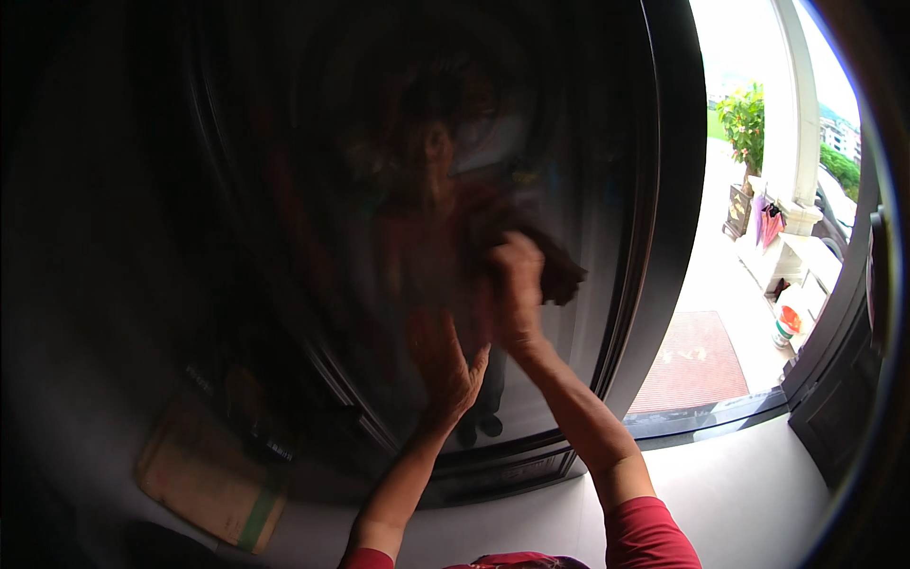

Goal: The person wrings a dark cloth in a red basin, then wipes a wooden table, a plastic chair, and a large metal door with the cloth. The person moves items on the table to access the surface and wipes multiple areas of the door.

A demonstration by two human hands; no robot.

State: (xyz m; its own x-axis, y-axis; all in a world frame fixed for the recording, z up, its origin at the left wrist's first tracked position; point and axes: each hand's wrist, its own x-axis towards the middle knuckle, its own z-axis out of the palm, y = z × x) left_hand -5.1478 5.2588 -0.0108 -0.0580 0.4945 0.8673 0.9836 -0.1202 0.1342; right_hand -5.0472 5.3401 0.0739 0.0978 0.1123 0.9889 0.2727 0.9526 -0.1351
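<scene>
A tall, dark, glossy door panel (pixel 313 237) fills most of the view and reflects a person's shape. My right hand (pixel 517 284) is raised against the panel and gripped on a dark brown cloth (pixel 555 266), which is pressed to the glossy surface. My left hand (pixel 445 365) lies flat on the panel just below and to the left, fingers spread, holding nothing. Both forearms rise from the lower edge, with red sleeves at the elbows.
A brown cardboard piece with a green stripe (pixel 213 479) leans at the lower left. To the right, an open doorway shows a red doormat (pixel 687 365), a white pillar (pixel 787 104), green bushes (pixel 744 119) and a small bucket (pixel 785 325). A pale tiled floor (pixel 749 484) lies below.
</scene>
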